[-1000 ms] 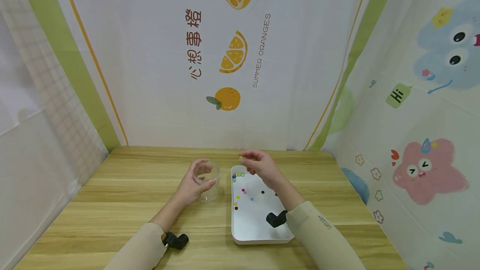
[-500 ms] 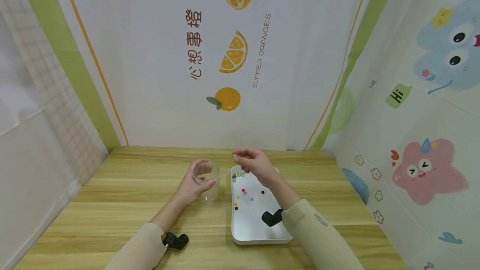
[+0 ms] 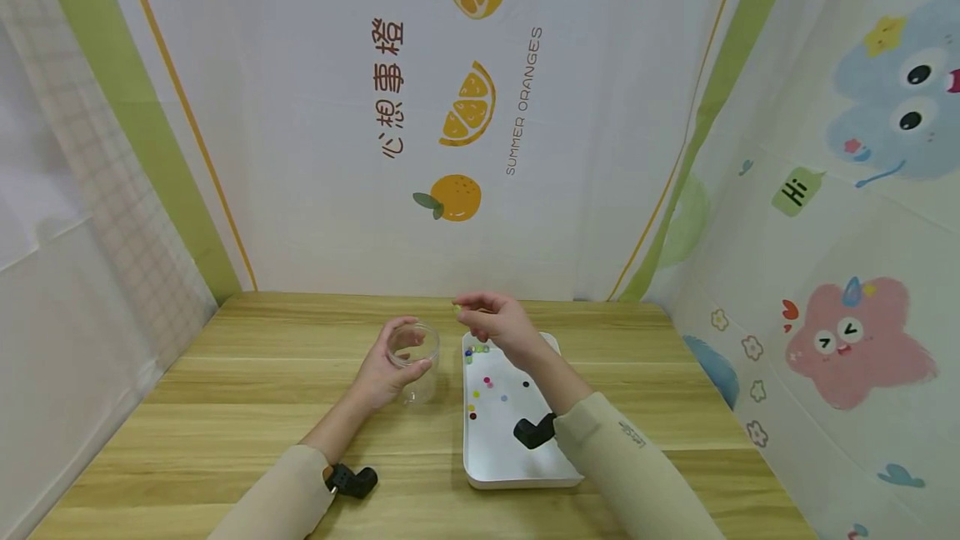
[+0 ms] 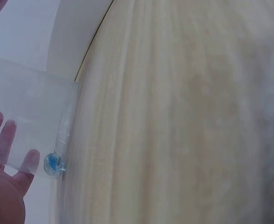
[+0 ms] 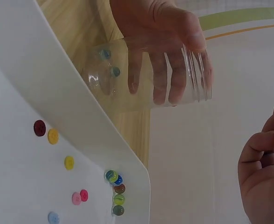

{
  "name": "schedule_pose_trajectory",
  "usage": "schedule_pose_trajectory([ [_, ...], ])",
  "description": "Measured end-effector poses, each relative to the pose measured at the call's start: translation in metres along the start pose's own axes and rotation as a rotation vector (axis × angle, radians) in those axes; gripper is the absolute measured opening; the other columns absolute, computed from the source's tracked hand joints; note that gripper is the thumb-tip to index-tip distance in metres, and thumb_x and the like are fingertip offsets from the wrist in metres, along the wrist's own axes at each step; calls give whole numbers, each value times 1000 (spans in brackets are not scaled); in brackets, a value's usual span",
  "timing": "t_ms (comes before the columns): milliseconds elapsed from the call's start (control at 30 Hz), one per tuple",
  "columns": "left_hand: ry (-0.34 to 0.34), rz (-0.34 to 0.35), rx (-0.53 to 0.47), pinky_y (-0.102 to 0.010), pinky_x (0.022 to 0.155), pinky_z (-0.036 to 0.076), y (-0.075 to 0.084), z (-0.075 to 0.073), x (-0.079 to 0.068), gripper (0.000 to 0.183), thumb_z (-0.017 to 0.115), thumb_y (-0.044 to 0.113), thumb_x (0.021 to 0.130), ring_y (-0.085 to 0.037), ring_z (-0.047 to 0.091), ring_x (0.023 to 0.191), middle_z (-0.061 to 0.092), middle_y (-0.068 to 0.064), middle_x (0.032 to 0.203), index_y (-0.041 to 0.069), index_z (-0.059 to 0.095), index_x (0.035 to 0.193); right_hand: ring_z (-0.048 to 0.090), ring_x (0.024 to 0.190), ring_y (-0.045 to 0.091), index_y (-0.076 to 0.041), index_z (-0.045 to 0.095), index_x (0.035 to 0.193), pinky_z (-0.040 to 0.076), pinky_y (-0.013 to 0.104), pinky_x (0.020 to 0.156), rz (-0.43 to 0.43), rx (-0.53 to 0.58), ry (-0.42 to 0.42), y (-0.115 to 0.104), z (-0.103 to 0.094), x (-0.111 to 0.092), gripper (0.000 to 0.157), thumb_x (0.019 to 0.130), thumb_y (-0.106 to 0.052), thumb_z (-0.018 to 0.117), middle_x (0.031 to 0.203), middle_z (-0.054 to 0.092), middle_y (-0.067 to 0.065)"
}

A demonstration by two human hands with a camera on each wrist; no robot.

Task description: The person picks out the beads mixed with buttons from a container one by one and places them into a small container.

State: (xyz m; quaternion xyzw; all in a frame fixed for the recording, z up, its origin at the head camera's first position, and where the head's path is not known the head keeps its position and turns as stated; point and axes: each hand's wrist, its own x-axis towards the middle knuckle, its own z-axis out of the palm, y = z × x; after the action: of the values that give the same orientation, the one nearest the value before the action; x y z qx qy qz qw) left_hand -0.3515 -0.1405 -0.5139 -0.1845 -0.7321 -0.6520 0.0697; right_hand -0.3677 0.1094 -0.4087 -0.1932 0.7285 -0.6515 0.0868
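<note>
Nearest us, two pale sleeves come in from left and right, a black wrist camera at the left cuff and another at the right. Between them, right of centre on the wood-grain table, sits a white tray, its long side running near to far.

Along the tray's left side we log a dark red button, an orange-yellow one just beyond, then a yellow button. Farther in, a pink and a magenta button lie touching; a light blue button and a dark one lie to their right.

Left of the tray, the left hand grips a clear jar, fingers spread and curved round its wall, mouth up. From the right wrist we count two bluish marbles low inside it. We cannot tell whether its base touches the table.

In the tray's far left corner, coloured marbles cluster. The right hand is raised beyond them, thumb and forefinger closed on a small yellow-green piece, just right of the jar's mouth.

Farthest, a white curtain printed with oranges.
</note>
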Motion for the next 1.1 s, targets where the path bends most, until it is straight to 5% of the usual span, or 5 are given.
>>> schedule_pose_trajectory([
  [567, -3, 0, -4, -66, 116, 43, 0, -1, 1, 75, 82, -2, 93, -38, 58, 136, 59, -36, 146, 6, 42, 155, 53, 74, 14, -4, 74, 131, 44, 25, 67, -28, 3, -37, -6, 15, 9, 29, 104, -13, 72, 94, 65, -5],
  [867, -8, 1, 22, -68, 116, 43, 1, -2, 0, 75, 82, 0, 94, -44, 58, 138, 65, -28, 143, 4, 41, 157, 54, 73, 13, 1, 74, 128, 44, 24, 63, -44, 22, -39, -4, 25, 12, 29, 101, -10, 72, 91, 66, -6],
  [1100, -22, 8, 27, -70, 117, 43, -1, -3, 0, 73, 80, 2, 95, -47, 57, 140, 59, -37, 146, 5, 41, 157, 54, 73, 13, 7, 69, 132, 45, 23, 64, -52, -7, -72, -3, 33, 12, 35, 101, -9, 71, 93, 67, -9],
])
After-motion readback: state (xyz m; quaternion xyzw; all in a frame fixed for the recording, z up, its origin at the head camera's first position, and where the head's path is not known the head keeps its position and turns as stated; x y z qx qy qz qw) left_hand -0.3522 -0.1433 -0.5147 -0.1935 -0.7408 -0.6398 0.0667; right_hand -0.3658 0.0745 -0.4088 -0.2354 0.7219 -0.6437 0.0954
